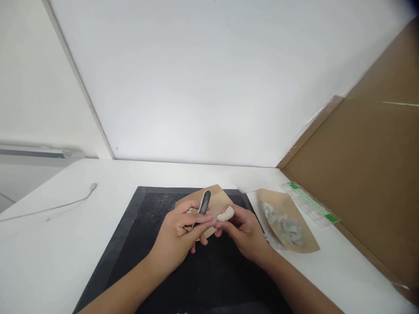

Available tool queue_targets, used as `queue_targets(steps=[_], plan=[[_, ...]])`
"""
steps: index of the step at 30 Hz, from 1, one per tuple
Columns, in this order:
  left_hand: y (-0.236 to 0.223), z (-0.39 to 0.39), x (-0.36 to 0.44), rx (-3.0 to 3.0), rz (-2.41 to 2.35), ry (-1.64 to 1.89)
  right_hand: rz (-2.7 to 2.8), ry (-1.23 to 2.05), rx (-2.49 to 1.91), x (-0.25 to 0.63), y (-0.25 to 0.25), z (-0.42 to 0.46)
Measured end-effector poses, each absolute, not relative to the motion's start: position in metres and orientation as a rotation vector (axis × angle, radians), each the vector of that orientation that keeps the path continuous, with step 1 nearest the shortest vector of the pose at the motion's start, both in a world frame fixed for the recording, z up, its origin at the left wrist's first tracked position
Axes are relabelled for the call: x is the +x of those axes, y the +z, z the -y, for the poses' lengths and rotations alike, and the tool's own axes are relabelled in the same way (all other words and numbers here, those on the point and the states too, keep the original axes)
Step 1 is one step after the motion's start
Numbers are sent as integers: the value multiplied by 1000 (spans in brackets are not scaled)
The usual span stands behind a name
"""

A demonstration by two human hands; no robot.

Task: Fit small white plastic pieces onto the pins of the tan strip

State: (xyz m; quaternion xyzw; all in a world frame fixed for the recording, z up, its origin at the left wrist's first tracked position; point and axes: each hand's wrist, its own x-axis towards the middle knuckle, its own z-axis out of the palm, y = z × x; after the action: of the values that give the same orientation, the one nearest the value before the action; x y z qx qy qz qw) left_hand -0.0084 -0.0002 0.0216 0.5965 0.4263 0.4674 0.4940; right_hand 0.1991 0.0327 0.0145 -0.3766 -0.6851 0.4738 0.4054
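Observation:
My left hand (pixel 178 233) is closed round a slim dark file-like tool (pixel 204 203) that points up and away from me. My right hand (pixel 247 231) pinches a small white curved piece (pixel 225 214) between its fingertips, right beside the tool's lower part. Both hands meet over a black mat (pixel 131 244) on the white table (pixel 65 244). A piece of brown paper (pixel 219 197) lies on the mat just behind the hands.
To the right of the mat lies a brown paper pouch (pixel 288 222) with several small grey-white pieces showing. Past it sits a clear strip with green ends (pixel 310 204). A cardboard panel (pixel 366 174) leans along the right. A thin white cable (pixel 59 205) crosses the table's left.

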Motion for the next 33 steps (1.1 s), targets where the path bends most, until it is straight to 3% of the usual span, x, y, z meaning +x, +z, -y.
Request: queue_targets(steps=[14,33], plan=[[18,0,-11,1825,-1118,1038,1759,1228,-929,201,8,-34],[14,1,-15,1789,-1146,1047,1670,1252,-960,201,12,-33]])
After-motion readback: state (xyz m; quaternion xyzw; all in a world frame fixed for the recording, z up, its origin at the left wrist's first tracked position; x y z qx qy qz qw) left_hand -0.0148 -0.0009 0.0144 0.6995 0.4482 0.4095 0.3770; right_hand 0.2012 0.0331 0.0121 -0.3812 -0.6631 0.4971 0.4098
